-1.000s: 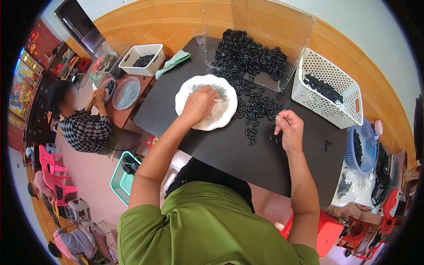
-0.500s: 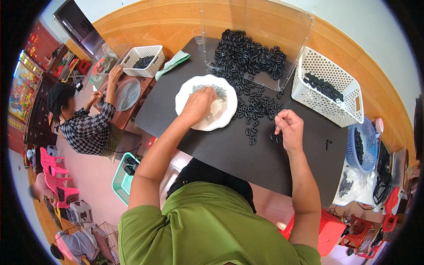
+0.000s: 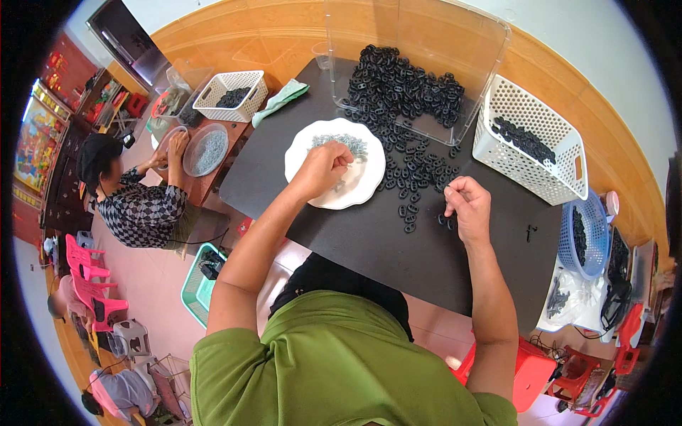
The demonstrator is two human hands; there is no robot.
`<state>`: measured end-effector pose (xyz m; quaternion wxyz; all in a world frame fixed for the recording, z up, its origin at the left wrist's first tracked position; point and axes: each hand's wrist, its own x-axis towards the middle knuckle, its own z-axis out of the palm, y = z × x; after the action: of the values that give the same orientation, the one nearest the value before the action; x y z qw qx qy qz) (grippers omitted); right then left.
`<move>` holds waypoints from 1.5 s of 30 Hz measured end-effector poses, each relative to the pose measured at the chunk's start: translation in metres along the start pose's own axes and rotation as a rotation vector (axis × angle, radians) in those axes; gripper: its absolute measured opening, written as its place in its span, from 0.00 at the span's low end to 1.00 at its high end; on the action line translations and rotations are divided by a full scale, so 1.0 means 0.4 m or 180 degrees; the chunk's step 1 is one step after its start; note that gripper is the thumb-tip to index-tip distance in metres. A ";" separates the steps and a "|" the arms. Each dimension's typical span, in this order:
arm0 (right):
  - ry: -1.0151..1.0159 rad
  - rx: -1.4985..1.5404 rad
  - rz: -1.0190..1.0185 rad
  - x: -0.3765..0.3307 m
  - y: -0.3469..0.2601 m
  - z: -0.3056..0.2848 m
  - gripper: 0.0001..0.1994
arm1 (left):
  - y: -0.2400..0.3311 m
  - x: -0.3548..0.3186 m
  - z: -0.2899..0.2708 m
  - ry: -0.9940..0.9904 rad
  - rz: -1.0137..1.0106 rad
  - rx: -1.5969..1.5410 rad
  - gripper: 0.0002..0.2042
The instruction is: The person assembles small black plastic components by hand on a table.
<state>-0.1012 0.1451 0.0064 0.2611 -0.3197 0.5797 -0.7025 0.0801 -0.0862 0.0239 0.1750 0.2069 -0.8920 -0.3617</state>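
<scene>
A white scalloped plate (image 3: 366, 186) holds a heap of small shiny wire-like pieces (image 3: 348, 144) toward its far side. Over the plate is my left hand (image 3: 323, 170), its fingers curled and thumb and fingertips together; anything between them is too small to make out. To the right, my right hand (image 3: 469, 209) pinches above the dark table, and what is in its fingertips cannot be made out. Just below those fingers lie a couple of black two-holed oval pieces (image 3: 445, 222). Many more such pieces (image 3: 423, 170) are scattered between the plate and my right hand.
A clear plastic bin (image 3: 490, 53) lies tipped at the back, black pieces spilling out. White perforated basket (image 3: 529, 174) and blue basket (image 3: 595, 263) stand right. A green cloth (image 3: 280, 101) lies at the far left edge. Leftward, a co-worker (image 3: 138, 213) sits at another table.
My left hand's fingers have drawn back from the wire-like heap and curled closer together. My right hand has barely moved. The co-worker's raised hand has come down toward their round container.
</scene>
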 end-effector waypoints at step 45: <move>-0.0306 -0.0063 0.0194 -0.019 0.005 0.029 0.04 | 0.153 -0.007 0.249 -0.0825 -0.0149 -0.2915 0.03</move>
<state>-0.0874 0.1430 0.0047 0.3067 -0.3378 0.5829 -0.6723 0.0215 0.0123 0.0000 0.1273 0.0817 -0.6504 -0.7444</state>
